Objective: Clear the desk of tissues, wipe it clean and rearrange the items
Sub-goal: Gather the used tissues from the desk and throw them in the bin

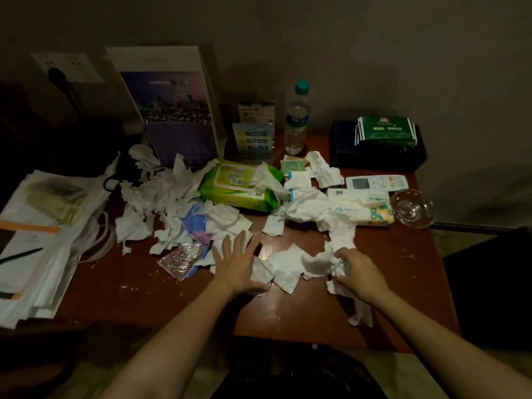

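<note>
At the 6 o'clock side of the desk (pixel 161 300), the left hand (pixel 239 264) lies flat with fingers spread on tissues (pixel 285 269). At its 3 o'clock, the right hand (pixel 358 273) grasps a wad (pixel 336 267). More tissues lie toward 10 and 1 o'clock.

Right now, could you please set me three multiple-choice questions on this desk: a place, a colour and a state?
1. Where does the glass bowl stand?
A) on the floor
B) at the right side of the desk, near the remote control
C) on the person's lap

2. What colour is the cap of the water bottle?
A) red
B) black
C) teal

3. What is the right hand doing?
A) gripping crumpled tissue
B) lying flat, empty
C) pointing at the wall

Answers: 1 B, it sits by the remote near the right edge; 2 C, the cap shows teal; 3 A, its fingers curl round white tissue.
</note>
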{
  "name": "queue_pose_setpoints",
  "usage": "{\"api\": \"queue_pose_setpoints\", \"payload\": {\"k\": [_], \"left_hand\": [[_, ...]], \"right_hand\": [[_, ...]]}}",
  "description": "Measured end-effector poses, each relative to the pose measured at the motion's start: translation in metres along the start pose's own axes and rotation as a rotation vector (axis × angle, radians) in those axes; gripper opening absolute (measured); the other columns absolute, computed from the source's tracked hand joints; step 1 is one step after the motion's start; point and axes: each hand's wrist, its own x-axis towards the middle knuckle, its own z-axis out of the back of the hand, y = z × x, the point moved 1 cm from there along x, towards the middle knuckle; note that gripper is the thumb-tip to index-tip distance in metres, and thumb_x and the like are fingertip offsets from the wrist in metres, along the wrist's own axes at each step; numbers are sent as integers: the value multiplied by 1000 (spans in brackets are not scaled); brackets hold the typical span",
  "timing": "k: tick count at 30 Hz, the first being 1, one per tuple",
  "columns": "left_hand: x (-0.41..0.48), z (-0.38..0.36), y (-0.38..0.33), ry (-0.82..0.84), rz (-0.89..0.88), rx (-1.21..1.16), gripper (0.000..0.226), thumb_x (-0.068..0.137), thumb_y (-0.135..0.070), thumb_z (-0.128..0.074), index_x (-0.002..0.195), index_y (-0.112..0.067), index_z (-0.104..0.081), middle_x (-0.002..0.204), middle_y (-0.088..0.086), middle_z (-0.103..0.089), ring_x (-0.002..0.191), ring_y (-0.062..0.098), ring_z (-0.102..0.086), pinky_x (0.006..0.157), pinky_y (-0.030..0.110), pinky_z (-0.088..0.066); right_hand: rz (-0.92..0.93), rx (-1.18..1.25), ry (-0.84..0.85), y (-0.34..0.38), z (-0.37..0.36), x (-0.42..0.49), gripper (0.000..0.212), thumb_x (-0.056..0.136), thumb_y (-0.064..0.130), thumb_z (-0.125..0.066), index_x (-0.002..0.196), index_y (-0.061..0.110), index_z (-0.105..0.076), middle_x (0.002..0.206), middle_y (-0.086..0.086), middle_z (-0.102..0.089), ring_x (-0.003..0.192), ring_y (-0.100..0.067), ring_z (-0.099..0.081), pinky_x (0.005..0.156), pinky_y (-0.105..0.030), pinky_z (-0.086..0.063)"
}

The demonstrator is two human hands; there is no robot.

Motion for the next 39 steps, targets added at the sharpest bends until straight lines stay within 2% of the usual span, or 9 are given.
{"api": "queue_pose_setpoints", "payload": {"k": [3,5,7,16,21,25,28,32,39], "left_hand": [[2,-5,-10,-41,-44,-35,127,57,-73,-75,152,-38,2,160,5,2,144,38,-5,113,61,-17],[1,-10,-11,-58,-68,-42,123,57,-72,-75,152,-39,-3,159,5,-3,143,37,-10,114,57,-20],[-1,-15,-9,-73,-90,-31,122,57,-73,-74,151,-40,-3,159,5,-5,143,36,-12,115,55,-19],[-27,-8,21,-132,100,-68,120,59,-75,-72,152,-39,-4,160,8,1,146,37,-3,118,54,-9],[-25,-4,29,-76,161,-37,121,63,-74,-70,152,-38,3,161,13,9,145,43,2,117,56,-8],[-19,-6,33,-38,145,45,119,66,-75,-67,153,-35,3,161,14,5,146,41,1,118,52,-10],[-17,-8,32,-25,119,41,111,71,-69,-68,153,-36,-1,161,9,-1,145,40,-6,114,49,-22],[-15,-12,28,-60,95,-12,96,75,-59,-71,150,-35,-16,152,9,-22,134,38,-28,104,45,-36],[-16,-9,23,-86,6,-159,59,88,-33,-66,140,-24,-40,129,9,-44,116,33,-48,84,40,-47]], "right_hand": [[-36,-202,31,-3,-10,0,49,83,38,-66,128,30,-47,134,-1,-42,122,-30,-37,94,-45,-40],[-78,-195,46,-6,-16,1,53,83,42,-66,130,35,-43,140,-4,-29,125,-35,-29,96,-51,-38],[-94,-144,79,-8,-20,3,54,85,39,-65,133,32,-41,142,-9,-25,124,-39,-29,97,-48,-39],[76,27,2,10,-7,11,38,81,12,-68,117,13,-58,116,-11,-49,107,-29,-49,82,-31,-40],[219,54,57,40,-4,22,44,78,15,-73,118,14,-54,123,-9,-46,113,-29,-46,86,-28,-35],[203,-92,165,47,-25,26,66,83,26,-69,139,26,-36,137,-11,-32,124,-35,-32,100,-39,-36],[196,-176,210,49,-36,28,71,86,27,-66,144,34,-27,143,-11,-23,125,-37,-28,100,-43,-38],[190,-211,205,49,-46,31,64,87,21,-63,142,33,-31,140,-10,-27,124,-38,-30,95,-42,-42],[218,-110,156,52,-48,31,51,80,12,-65,129,19,-51,113,-12,-48,104,-34,-48,74,-32,-37]]}}
